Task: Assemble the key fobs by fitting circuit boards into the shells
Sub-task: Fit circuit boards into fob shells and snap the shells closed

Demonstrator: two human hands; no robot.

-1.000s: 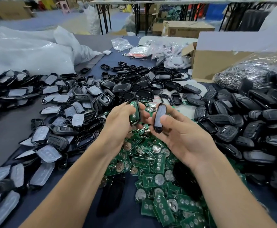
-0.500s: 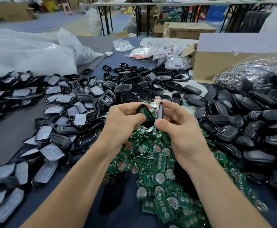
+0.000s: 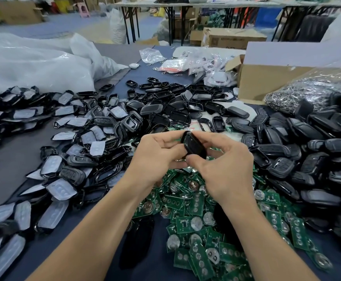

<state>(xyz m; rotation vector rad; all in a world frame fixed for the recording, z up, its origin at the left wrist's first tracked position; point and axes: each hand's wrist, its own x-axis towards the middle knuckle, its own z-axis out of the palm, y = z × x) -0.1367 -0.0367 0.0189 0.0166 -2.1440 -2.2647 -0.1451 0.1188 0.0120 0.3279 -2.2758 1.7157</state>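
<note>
The worktop (image 3: 5, 169) is covered by heaps of black shells (image 3: 307, 159) on 3 sides. A pile of green circuit boards (image 3: 196, 224) is spread in the middle. Above the boards, 1 black key fob (image 3: 194, 145) is gripped, tilted, by the curled fingers of the left hand (image 3: 155, 157) and the right hand (image 3: 226, 169).

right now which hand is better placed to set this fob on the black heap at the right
Probably the right. The right hand pinches the fob together with the left hand, and the heap of black fobs lies on its own side. The left would have to cross over.
</note>
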